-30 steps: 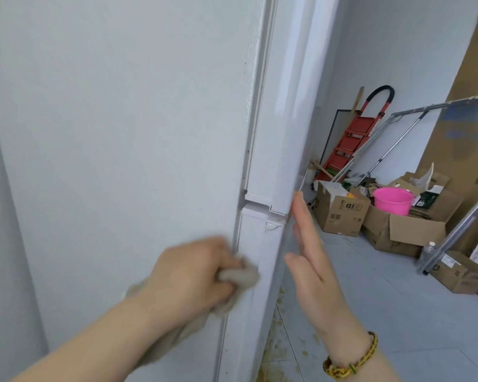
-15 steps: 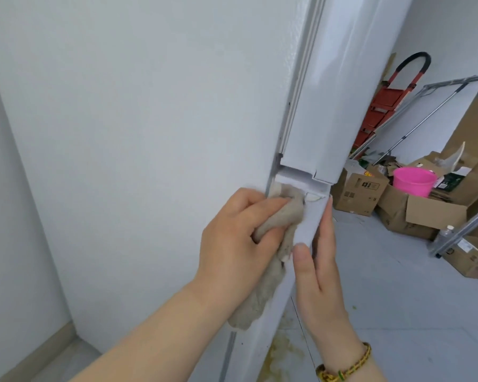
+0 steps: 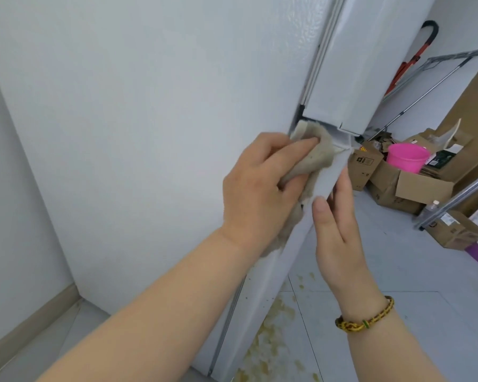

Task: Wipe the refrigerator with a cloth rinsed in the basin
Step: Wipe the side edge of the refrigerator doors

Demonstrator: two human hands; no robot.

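Note:
The white refrigerator [image 3: 149, 133] fills the left and middle of the view, its side panel facing me. My left hand [image 3: 260, 188] grips a beige cloth [image 3: 312, 158] and presses it into the gap between the upper door [image 3: 356, 64] and the lower door [image 3: 329, 177]. Part of the cloth hangs down below that hand. My right hand [image 3: 337, 238] rests on the lower door's edge, thumb on its side face, straight fingers along its front. A pink basin [image 3: 406, 158] sits among boxes at the right.
Open cardboard boxes [image 3: 422, 188] crowd the floor at the right, with a metal rack frame [image 3: 425, 86] and a red ladder [image 3: 414, 56] behind. Yellowish stains [image 3: 273, 326] mark the floor tiles by the refrigerator's foot. A wall [image 3: 11, 216] stands close on the left.
My left hand moved the cloth up from the lower door's side into the gap between the doors. My right hand came in from open air and settled on the lower door's edge.

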